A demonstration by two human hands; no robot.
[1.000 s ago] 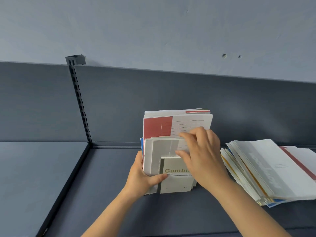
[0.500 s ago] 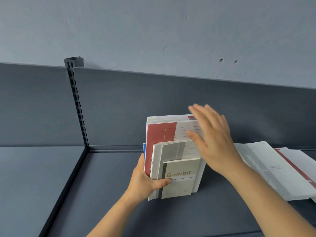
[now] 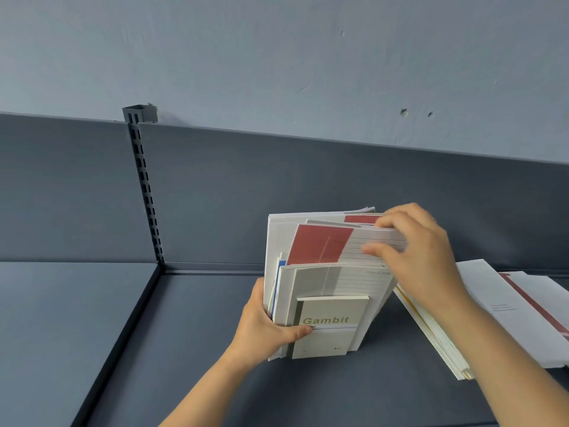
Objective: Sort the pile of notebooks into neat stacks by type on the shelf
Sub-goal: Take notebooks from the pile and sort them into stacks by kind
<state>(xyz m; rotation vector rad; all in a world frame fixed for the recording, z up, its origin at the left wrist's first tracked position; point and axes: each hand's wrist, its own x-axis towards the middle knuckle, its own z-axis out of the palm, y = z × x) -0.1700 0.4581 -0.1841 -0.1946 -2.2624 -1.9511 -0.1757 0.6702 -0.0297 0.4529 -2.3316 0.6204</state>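
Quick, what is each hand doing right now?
Left hand: grips the upright bundle of notebooks at its lower left edge.
Right hand: pinches the top right corner of the red-and-white notebook in that bundle.

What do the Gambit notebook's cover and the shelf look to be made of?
Gambit notebook: probably matte card or heavy paper; flat beige face, no glare, thin edges.
Shelf: likely painted or powder-coated sheet metal; even dark grey satin surface, crisp folded edge, and a slotted upright behind it.

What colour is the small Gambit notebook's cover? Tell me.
Gambit notebook: cream cover, olive spine strip and lettering; head view.
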